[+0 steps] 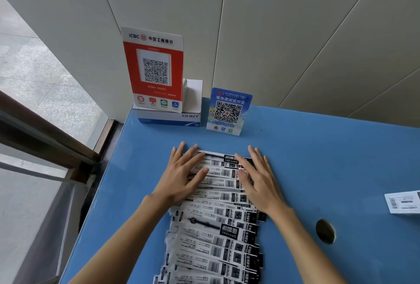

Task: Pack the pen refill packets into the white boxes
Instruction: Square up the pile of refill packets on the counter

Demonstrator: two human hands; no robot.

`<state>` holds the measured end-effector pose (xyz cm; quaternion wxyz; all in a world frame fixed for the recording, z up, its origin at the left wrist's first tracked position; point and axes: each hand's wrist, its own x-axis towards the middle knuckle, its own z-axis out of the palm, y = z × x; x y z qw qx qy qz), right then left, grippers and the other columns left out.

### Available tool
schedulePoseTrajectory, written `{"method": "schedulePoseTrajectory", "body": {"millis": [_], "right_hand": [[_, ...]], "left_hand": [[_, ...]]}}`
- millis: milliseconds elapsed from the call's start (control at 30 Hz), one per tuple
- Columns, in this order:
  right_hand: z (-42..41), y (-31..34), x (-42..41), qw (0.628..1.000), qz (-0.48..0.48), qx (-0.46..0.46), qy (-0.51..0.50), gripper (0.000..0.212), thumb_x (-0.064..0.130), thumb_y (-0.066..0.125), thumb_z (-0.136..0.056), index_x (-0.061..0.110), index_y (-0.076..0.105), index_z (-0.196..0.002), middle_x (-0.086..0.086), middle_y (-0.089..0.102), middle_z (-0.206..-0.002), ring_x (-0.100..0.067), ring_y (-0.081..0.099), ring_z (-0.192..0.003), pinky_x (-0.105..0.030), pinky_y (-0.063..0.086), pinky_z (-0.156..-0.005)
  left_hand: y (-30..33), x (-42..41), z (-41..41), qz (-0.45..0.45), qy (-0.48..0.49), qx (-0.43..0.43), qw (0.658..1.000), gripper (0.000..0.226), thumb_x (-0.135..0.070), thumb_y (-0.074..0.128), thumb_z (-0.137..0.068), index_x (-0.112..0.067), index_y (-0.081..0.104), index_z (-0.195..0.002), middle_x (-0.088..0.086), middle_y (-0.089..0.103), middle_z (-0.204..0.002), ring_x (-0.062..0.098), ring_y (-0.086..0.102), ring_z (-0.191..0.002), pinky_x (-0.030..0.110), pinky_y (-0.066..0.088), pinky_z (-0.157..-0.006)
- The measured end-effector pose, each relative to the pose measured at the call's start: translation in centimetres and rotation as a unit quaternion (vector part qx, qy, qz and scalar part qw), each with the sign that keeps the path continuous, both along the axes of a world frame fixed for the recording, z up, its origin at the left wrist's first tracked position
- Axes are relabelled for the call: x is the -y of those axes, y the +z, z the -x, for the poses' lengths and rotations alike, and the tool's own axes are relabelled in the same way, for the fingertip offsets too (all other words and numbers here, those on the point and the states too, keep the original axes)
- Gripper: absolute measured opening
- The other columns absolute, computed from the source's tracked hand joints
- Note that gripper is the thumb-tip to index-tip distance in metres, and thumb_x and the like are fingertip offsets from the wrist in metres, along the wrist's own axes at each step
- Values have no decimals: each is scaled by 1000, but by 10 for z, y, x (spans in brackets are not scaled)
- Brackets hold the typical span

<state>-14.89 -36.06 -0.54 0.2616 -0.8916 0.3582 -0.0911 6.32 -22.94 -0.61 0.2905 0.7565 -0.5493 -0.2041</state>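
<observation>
Overlapping pen refill packets [218, 238] run in a long row up the blue table [318, 158]. Left hand [181, 174] and right hand [256, 179] lie flat on the row's far end, fingers straight and spread, gripping nothing. One white box [404, 203] sits at the right edge, well apart.

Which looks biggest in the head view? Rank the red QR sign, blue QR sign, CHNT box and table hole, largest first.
1. Red QR sign
2. CHNT box and blue QR sign: too alike to rank, and the red sign hides part of the box.
3. Table hole, though nearest the camera.
</observation>
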Motion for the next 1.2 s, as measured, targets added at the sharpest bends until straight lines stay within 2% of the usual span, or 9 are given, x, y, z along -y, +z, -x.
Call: {"method": "schedulePoseTrajectory", "body": {"millis": [133,300,400,500,667,833,967,1133,1200], "right_hand": [[8,0,-14,989,-55,121,-70,61,59,29,-95,23,41,-142,5,28,-155,-5,16,-145,-39,20,-119],[-8,6,-30,982,-62,151,-97,71,64,31,-92,13,45,-139,0,39,-149,-9,29,-141,-35,26,-116],[-12,7,-37,983,-56,156,-84,68,62,35,-92,14,44,-140,2,35,-151,-6,26,-142,-21,21,-115],[-3,9,-31,974,-57,178,-132,65,56,41,-90,15,42,-140,3,32,-152,-3,24,-141,-8,15,-111],[-12,9,-37,978,-65,155,-122,75,65,38,-87,14,39,-142,3,29,-153,-9,23,-143,-18,16,-114],[0,15,-36,977,-75,157,-120,74,67,38,-86,17,41,-141,3,29,-153,-3,23,-141,-6,13,-110],[23,14,-53,963,-82,195,-164,62,54,42,-87,24,35,-140,6,29,-153,7,20,-139,-8,17,-111],[8,15,-74,971,-96,167,-139,70,63,40,-85,27,31,-145,8,17,-158,-1,13,-144,-16,13,-115],[17,19,-73,969,-100,167,-154,66,61,42,-85,34,27,-143,10,17,-157,2,12,-143,-10,10,-112]], "left_hand": [[1,-8,6,27,26,-49,998,67,-68,33,-89,-27,47,-140,-7,35,-151,8,5,-148,38,5,-121],[7,-7,7,15,14,-104,994,76,-75,32,-85,-26,43,-142,-7,32,-153,4,5,-147,36,0,-121],[9,-10,6,4,-4,-124,992,78,-76,33,-83,-28,40,-144,-8,27,-155,3,3,-147,35,2,-121],[9,-12,6,3,-8,-134,991,75,-74,35,-84,-29,38,-145,-9,23,-157,2,2,-147,34,4,-120],[10,-7,15,-2,-25,-137,990,76,-76,34,-83,-32,35,-146,-11,18,-159,2,-1,-147,34,2,-120],[16,-12,14,2,17,-168,986,71,-68,42,-84,-31,38,-145,-15,21,-157,-1,5,-146,32,11,-118],[15,-32,20,27,40,-187,981,72,-71,42,-84,-33,36,-145,-16,19,-158,-1,9,-146,33,15,-117],[17,-29,43,23,29,-200,979,63,-73,41,-83,-48,30,-140,-21,12,-158,-3,4,-146,40,17,-119],[18,-37,37,28,56,-210,976,58,-66,44,-84,-49,31,-138,-24,15,-156,-7,6,-144,38,20,-118]]}}
